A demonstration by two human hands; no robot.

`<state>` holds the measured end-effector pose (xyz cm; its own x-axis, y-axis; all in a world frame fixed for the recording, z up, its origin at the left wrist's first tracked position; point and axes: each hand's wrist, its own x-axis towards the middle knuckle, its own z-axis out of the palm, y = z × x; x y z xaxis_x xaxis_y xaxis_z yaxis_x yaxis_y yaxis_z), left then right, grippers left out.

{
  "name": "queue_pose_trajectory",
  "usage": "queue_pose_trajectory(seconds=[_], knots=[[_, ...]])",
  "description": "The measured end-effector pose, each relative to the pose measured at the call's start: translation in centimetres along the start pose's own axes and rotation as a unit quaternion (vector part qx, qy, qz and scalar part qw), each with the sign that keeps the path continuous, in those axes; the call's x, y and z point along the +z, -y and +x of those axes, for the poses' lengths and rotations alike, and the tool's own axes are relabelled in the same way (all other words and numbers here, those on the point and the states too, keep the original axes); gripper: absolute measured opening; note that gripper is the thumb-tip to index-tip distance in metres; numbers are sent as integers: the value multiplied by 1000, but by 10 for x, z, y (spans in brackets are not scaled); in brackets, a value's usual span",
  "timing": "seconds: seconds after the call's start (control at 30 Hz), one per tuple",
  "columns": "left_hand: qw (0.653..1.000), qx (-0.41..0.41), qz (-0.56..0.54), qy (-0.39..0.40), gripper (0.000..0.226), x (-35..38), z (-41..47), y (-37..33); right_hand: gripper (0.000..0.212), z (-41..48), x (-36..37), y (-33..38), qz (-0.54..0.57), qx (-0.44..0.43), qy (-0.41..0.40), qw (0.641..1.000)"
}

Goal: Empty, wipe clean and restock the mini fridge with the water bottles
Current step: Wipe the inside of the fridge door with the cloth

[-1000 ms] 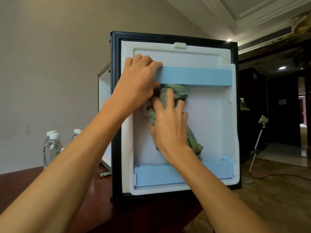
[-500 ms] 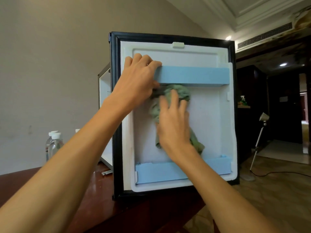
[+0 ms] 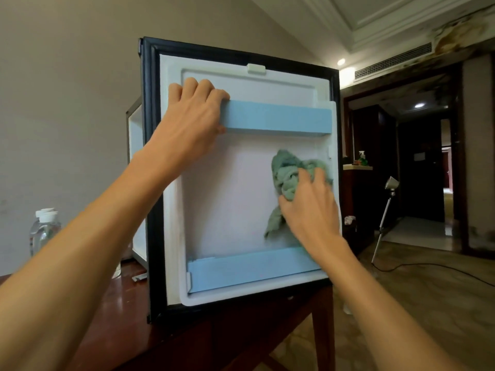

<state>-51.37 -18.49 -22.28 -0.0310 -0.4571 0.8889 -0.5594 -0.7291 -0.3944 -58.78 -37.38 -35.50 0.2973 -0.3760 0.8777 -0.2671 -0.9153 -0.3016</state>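
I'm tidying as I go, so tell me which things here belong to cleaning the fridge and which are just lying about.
Part of the job: fridge door, green cloth held by the right hand, blue door rail gripped by the left hand, water bottles.

Lying about: green spray bottle, lamp stand.

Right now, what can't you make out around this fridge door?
Fridge's inside: head view, the open door hides nearly all.
Water bottles: left forearm covers them, count unclear.
Cloth: partly under the right hand, blurred.
Upper shelf: left end covered by the left hand.
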Motion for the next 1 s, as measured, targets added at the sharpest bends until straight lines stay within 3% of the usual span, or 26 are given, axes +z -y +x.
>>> queue_pose_trajectory(seconds=[0.23, 0.4, 0.47, 0.6, 0.8, 0.93, 1.0], knots=[[1000, -5, 4, 2, 54, -2, 0, 1, 55, -2, 3, 46, 14, -169, -34, 985], [1000, -1, 7, 4, 55, -2, 1, 3, 51, 28, -1, 12, -10, 19, -52, 998], [1000, -2, 12, 4, 55, -2, 1, 4, 51, 5, 3, 13, -14, 22, -37, 999], [1000, -1, 12, 1, 56, -2, 1, 3, 52, -37, 18, 56, 22, -58, -28, 998], [1000, -1, 14, -8, 55, -3, 1, 2, 42, 3, 22, 129, 83, -101, -83, 988], [1000, -11, 16, -2, 53, -4, 1, 0, 59, -38, 30, 87, 36, -289, -6, 957], [1000, -19, 12, 4, 52, -4, 1, -1, 71, -49, 29, 56, 30, -281, 18, 959]])
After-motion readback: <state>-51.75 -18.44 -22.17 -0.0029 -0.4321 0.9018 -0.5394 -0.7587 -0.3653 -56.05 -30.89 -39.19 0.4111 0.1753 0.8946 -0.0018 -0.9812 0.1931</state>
